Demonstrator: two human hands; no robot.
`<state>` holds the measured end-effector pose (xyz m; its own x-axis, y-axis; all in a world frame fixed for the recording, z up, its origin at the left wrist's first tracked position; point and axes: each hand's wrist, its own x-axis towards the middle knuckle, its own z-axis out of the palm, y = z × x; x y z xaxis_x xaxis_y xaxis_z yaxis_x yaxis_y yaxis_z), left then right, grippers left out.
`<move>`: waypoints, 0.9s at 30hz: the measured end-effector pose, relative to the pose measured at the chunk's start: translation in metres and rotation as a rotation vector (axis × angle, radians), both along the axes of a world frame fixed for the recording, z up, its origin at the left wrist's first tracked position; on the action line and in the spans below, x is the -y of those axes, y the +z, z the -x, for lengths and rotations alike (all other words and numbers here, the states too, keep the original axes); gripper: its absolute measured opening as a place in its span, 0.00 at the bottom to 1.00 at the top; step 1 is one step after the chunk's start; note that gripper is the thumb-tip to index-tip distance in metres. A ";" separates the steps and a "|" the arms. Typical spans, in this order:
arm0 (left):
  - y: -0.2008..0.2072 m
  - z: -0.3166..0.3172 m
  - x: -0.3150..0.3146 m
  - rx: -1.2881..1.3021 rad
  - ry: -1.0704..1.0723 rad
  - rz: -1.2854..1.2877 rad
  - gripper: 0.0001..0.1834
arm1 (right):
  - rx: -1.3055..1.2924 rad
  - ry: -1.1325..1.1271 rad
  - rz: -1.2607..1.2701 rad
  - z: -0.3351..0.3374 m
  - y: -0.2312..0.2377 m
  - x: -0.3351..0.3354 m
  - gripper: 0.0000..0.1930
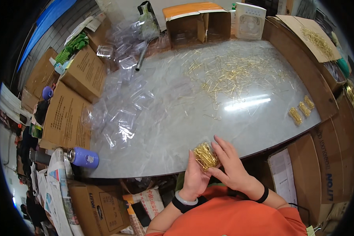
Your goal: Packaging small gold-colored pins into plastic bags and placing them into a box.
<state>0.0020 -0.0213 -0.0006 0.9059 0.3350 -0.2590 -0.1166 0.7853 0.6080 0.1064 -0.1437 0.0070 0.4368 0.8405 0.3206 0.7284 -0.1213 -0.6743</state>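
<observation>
Lowest in the frame, orange sleeves, then left hand (194,177) and right hand (232,165) pressed together around a tangled bundle of thin gold wire hooks (205,156), cupped from both sides so none slip, at the near edge of the grey marble-look table (165,129). Upper centre: loose gold hooks (232,74) scattered within reach. Centre left: heaped clear plastic bags (122,114). Right: three small filled packets (301,110) set aside.

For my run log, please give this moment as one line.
left hand: holds bundle of gold hooks | right hand: on bundle | table: loose hooks
</observation>
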 end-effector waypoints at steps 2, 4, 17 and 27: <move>-0.001 0.001 0.001 -0.025 0.013 -0.018 0.38 | 0.019 -0.021 -0.006 0.000 0.003 -0.002 0.38; -0.001 0.001 0.001 -0.035 0.022 -0.037 0.40 | 0.070 -0.046 -0.008 0.002 0.005 -0.004 0.37; 0.014 0.001 0.005 0.138 0.121 -0.151 0.40 | -0.144 0.034 -0.098 -0.010 0.005 -0.016 0.42; 0.008 0.008 -0.050 -0.261 0.182 -1.814 0.36 | -0.041 0.318 0.097 -0.075 0.011 -0.013 0.40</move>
